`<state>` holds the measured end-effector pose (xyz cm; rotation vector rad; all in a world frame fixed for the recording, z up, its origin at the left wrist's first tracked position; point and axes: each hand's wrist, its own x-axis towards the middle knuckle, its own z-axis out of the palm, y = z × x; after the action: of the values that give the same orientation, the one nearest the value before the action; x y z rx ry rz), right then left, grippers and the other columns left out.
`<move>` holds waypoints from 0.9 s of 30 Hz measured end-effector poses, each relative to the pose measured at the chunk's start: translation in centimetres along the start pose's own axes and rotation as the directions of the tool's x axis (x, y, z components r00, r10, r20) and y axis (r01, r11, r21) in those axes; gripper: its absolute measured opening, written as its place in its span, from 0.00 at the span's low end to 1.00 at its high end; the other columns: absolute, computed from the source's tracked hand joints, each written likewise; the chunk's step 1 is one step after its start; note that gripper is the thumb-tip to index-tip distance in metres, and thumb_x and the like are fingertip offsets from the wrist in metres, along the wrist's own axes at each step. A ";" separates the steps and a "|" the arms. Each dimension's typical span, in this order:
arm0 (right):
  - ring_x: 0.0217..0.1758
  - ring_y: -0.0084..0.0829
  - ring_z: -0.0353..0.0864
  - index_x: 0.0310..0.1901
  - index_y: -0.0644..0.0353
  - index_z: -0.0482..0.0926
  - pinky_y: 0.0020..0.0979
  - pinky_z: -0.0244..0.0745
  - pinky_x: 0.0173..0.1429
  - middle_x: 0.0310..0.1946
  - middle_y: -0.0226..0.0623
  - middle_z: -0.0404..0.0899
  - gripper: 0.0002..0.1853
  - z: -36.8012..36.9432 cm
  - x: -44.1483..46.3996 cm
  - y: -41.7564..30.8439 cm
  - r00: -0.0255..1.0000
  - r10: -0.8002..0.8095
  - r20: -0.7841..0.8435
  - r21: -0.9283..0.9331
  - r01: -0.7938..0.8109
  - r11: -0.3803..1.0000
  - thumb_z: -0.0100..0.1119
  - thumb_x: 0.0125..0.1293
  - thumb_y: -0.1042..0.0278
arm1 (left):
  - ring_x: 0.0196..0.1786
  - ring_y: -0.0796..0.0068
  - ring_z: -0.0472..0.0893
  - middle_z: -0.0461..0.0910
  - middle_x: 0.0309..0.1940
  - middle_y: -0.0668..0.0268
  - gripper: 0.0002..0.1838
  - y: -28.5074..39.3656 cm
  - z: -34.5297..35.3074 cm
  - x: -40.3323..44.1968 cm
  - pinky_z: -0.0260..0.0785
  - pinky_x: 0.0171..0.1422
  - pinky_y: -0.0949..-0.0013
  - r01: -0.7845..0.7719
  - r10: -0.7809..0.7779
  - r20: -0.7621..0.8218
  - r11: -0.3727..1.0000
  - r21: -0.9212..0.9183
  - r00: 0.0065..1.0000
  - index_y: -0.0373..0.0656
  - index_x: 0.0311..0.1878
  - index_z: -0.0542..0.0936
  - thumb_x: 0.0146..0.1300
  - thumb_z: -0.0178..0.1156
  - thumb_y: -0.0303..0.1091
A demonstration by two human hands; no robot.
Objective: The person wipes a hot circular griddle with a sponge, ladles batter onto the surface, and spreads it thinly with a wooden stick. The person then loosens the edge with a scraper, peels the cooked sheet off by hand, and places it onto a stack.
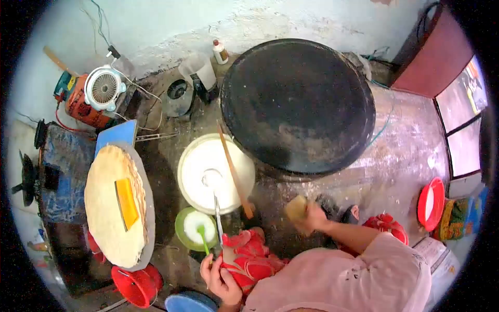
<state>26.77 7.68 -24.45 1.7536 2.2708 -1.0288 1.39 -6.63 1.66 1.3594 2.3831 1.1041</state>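
At lower centre, my left hand point(222, 281) has its fingers loosely curled and apart, with the tips beside the handle of a green spoon point(202, 236). That spoon rests in a green bowl point(182, 229) of white liquid. A metal ladle point(217, 208) stands in a large tub point(183, 192) of white batter, and a brown wooden stick point(235, 174) lies across the tub. My right hand point(313, 218), blurred, grips a tan piece point(296, 209) over the floor, below the large round black griddle point(299, 104).
Stacked flatbreads point(106, 208) with a yellow scraper point(126, 204) stand at left. Around them are a red basin point(136, 283), a blue tub point(189, 302), a gas cylinder point(86, 106) and a blower point(104, 87). A red bowl point(430, 204) sits at right.
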 end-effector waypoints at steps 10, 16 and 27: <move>0.46 0.46 0.72 0.52 0.63 0.63 0.43 0.70 0.46 0.44 0.52 0.68 0.31 4.9 5.9 1.4 0.904 0.380 -0.197 0.188 -0.345 0.919 0.59 0.55 0.49 | 0.52 0.59 0.70 0.67 0.53 0.54 0.14 -3.1 -0.2 -2.5 0.60 0.59 0.62 0.114 -0.119 -0.090 0.991 -0.065 0.989 0.33 0.45 0.76 0.63 0.48 0.33; 0.50 0.44 0.74 0.58 0.62 0.62 0.41 0.72 0.49 0.51 0.51 0.71 0.48 7.7 9.5 -8.3 0.989 -0.149 0.006 0.344 0.138 0.929 0.55 0.47 0.27 | 0.56 0.51 0.66 0.68 0.52 0.52 0.13 -2.6 -0.9 -1.8 0.56 0.61 0.56 0.074 -0.076 -0.039 0.996 -0.046 0.996 0.35 0.47 0.75 0.61 0.48 0.28; 0.37 0.43 0.78 0.37 0.64 0.77 0.38 0.74 0.42 0.33 0.47 0.78 0.24 5.4 9.6 -13.8 0.989 -0.128 -0.071 0.434 0.146 0.889 0.53 0.60 0.46 | 0.51 0.53 0.70 0.72 0.48 0.51 0.13 -2.6 -0.5 -2.0 0.60 0.58 0.59 -0.032 0.035 -0.106 0.999 0.026 0.994 0.33 0.42 0.76 0.60 0.50 0.31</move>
<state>9.59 11.02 -26.83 1.7860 2.3505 -1.6606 0.51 -9.31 -0.16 1.3863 2.4637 1.1893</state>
